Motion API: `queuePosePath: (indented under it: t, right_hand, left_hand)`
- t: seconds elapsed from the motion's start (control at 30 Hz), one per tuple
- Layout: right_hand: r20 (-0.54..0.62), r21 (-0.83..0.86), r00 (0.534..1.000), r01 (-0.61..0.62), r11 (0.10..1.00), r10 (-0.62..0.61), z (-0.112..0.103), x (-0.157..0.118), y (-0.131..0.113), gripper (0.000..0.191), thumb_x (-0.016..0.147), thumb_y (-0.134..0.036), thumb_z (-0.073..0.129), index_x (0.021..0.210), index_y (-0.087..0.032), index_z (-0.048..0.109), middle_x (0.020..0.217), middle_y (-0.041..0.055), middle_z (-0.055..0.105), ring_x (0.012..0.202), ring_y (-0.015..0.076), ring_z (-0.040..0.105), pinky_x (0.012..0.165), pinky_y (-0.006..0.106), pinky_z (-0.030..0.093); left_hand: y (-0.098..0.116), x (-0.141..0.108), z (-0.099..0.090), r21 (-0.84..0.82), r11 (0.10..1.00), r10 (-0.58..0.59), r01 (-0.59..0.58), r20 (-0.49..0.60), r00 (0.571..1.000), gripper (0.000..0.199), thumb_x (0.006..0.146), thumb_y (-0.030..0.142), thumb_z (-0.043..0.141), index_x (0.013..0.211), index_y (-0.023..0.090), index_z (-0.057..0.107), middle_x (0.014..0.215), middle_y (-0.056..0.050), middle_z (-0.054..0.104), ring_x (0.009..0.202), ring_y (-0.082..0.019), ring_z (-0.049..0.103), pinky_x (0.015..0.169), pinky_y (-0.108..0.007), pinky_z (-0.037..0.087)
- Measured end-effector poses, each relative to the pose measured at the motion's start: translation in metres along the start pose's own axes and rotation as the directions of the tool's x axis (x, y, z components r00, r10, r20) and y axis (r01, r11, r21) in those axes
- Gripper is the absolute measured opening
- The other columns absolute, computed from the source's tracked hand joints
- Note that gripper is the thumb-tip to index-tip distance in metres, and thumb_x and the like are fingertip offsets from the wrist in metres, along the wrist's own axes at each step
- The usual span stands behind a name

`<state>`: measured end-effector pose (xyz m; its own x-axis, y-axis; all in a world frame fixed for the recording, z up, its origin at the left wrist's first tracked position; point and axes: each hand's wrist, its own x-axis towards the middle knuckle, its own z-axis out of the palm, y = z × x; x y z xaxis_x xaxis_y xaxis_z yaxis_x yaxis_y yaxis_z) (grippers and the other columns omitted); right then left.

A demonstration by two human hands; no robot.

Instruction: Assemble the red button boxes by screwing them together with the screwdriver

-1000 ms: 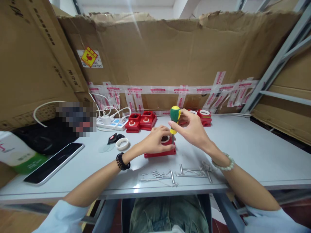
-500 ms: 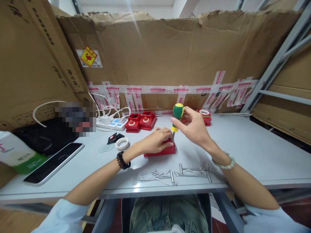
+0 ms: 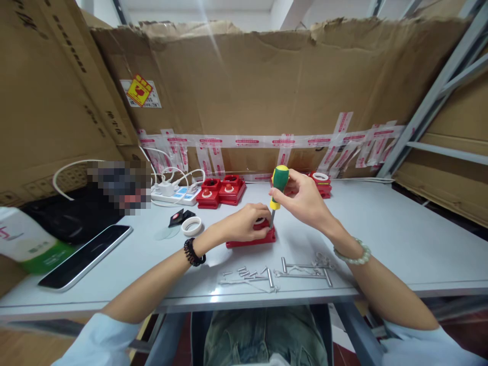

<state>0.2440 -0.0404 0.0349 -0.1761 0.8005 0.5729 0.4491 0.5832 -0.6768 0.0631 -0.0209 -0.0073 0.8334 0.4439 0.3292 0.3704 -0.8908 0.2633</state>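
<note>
A red housing (image 3: 249,242) lies on the table in front of me. My left hand (image 3: 249,222) is closed on it, fingers bent over its top and thumb near its right end. My right hand (image 3: 304,198) grips a screwdriver (image 3: 281,180) with a green and yellow handle. The shaft points down, slightly tilted, and its tip meets the right end of the housing beside my left fingertips; the tip itself is hard to make out. Several loose screws (image 3: 247,273) and metal rods with strings (image 3: 305,269) lie nearer the table's front edge.
Red units (image 3: 208,199) stand at the back beside a white power strip (image 3: 177,194). Another red unit (image 3: 324,189) is behind my right hand. A white ring (image 3: 191,226), black packets (image 3: 177,218), a phone (image 3: 86,256) and a green-white pack (image 3: 28,241) are on the left.
The screwdriver's handle has tipped slightly to the right and shifted a little. My left fingers have moved slightly on the housing, showing more of its top.
</note>
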Motion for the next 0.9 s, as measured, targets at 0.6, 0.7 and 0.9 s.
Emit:
queuePosePath:
  t: [0.6, 0.7, 0.9]
  right_hand:
    - [-0.119, 0.056, 0.993, 0.024, 0.998, -0.017, -0.006, 0.002, 0.0, 0.016, 0.076, -0.028, 0.065, 0.086, -0.017, 0.06, 0.075, 0.0029, 0.068, 0.07, 0.0193, 0.067, 0.064, 0.032, 0.054]
    - [-0.133, 0.054, 0.991, 0.028, 0.998, -0.021, -0.007, 0.002, -0.001, 0.017, 0.076, -0.029, 0.066, 0.087, -0.017, 0.061, 0.075, 0.003, 0.068, 0.07, 0.019, 0.067, 0.063, 0.031, 0.054]
    - [-0.152, 0.058, 0.988, 0.029, 0.998, -0.02, -0.008, 0.002, 0.0, 0.018, 0.076, -0.029, 0.066, 0.087, -0.017, 0.062, 0.078, 0.004, 0.069, 0.069, 0.019, 0.067, 0.061, 0.031, 0.054]
  left_hand:
    - [-0.002, -0.001, 0.007, 0.319, 0.948, 0.011, -0.017, 0.023, 1.0, 0.016, 0.097, 0.023, 0.044, 0.094, 0.016, 0.058, 0.094, -0.006, 0.064, 0.087, -0.02, 0.059, 0.101, -0.04, 0.037]
    - [-0.001, -0.001, 0.009, 0.344, 0.939, -0.004, 0.0, 0.011, 1.0, 0.017, 0.097, 0.025, 0.045, 0.09, 0.017, 0.059, 0.091, -0.004, 0.064, 0.083, -0.018, 0.06, 0.107, -0.046, 0.031]
    - [0.007, 0.001, 0.014, 0.473, 0.878, -0.076, 0.08, -0.028, 0.997, 0.023, 0.099, 0.029, 0.043, 0.087, 0.015, 0.057, 0.087, -0.005, 0.063, 0.083, -0.019, 0.063, 0.108, -0.049, 0.03]
